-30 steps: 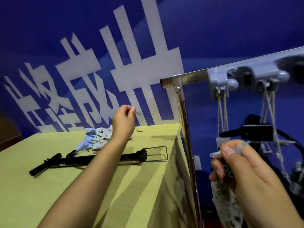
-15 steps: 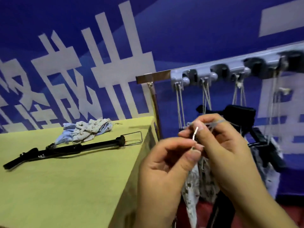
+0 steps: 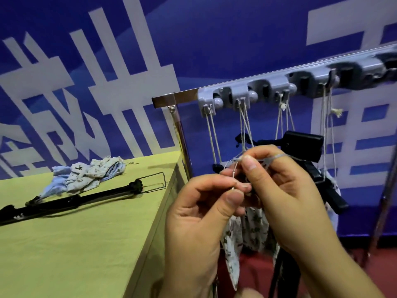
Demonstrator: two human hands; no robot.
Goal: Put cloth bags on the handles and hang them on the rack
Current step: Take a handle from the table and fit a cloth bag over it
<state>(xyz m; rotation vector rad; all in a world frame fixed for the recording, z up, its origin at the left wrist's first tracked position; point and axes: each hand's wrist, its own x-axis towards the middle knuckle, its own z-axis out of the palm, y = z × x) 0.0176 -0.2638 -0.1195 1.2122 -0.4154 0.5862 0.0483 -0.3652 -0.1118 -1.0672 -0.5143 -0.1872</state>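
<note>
Hands meet at centre frame: left hand (image 3: 199, 214) pinches a thin upright pin (image 3: 234, 176), right hand (image 3: 285, 190) pinches the cloth bag (image 3: 255, 231) drawstring (image 3: 277, 157) just above, under the rack (image 3: 322, 81).

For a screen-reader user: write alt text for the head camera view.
Two hands work close together in front of a rack: the left hand pinches a thin metal pin and the right hand holds grey string above a patterned cloth bag. Covered handles hang by strings from the grey rack. On the green table lie a black handle and more cloth bags.
</note>
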